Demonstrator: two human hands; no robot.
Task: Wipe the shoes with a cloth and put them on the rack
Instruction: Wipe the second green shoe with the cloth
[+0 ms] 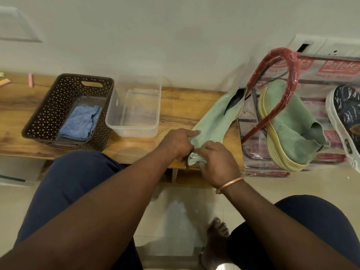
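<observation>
Head view: the right hand (216,162) pinches a bunched green cloth (192,159) against the toe of a shoe (216,117). The left hand (177,143) holds that toe, index finger straight along the upper, the other fingers curled at its edge. The shoe lies on the wooden rack (175,106), long axis slanting from the toe at the hands up and right to the heel by the wall.

Three shoes in all: this one, a second green shoe (288,123) with a yellow sole, and a dark shoe (344,114) at the right edge. Both of those lie on one clear bag (251,133) with red handles and red labels that seem to read "Patelsa".

To the left stand one clear tub (134,108) and one brown basket (48,114) holding a blue cloth (79,123).
</observation>
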